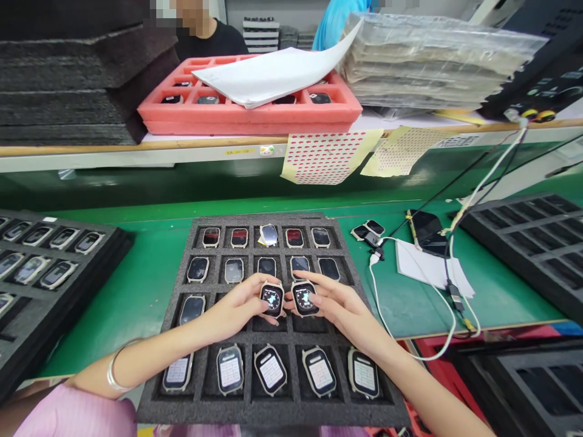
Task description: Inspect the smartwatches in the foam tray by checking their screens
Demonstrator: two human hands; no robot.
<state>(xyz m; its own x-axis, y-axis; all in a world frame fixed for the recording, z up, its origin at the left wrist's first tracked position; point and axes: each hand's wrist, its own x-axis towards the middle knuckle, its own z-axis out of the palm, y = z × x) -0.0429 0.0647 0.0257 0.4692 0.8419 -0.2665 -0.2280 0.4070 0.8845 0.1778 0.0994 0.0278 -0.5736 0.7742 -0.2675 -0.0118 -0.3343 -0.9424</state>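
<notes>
Head view: from where I'm standing, the left hand (248, 298) is pinching the left watch (273, 297), thumb on its near outer edge and fingers curling round the case; the right hand (344, 304) is gripping the right watch (304, 297) likewise, thumb reaching onto the glass. Both screens are glowing, facing up, side by side between the hands. Beneath both hands a dark foam tray (273, 415) is lying, with white-screened watches (230, 369) sitting in its row on the wearer's side of the hands. Handling, by my judgement: cases are looking light and stiff, the glass smooth, likely slippery and prone to smudging or scratching; the foam is looking soft and forgiving. Best hold is probably the pale frame, thumb and fingers on opposite sides, leaving the glass untouched.
</notes>
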